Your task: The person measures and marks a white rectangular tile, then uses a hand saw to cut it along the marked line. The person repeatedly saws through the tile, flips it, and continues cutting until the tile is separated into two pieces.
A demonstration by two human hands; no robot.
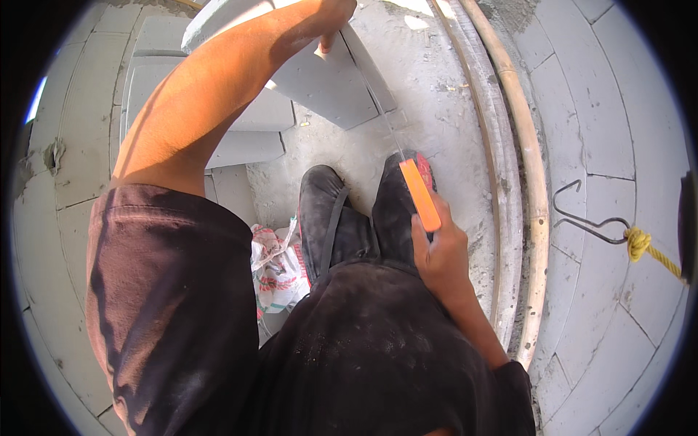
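Observation:
A grey lightweight concrete block [327, 87] lies tilted ahead of my feet. My left hand [334, 16] is at the block's far end, fingers closed against it, partly cut off by the top edge of the picture. My right hand [443, 247] is wrapped round the orange handle [420, 196] of a handsaw. Its thin blade [392, 132], seen nearly edge-on, runs away from me into a long straight slit in the block. A narrow strip of block [367, 69] lies on the right of that slit.
More grey blocks [251, 149] are stacked on the left. A printed white plastic sack [280, 272] lies beside my left leg. Wooden poles [534, 218] run along the right, by a block wall [603, 131]. A metal hook [592, 221] hangs there on yellow rope [654, 254].

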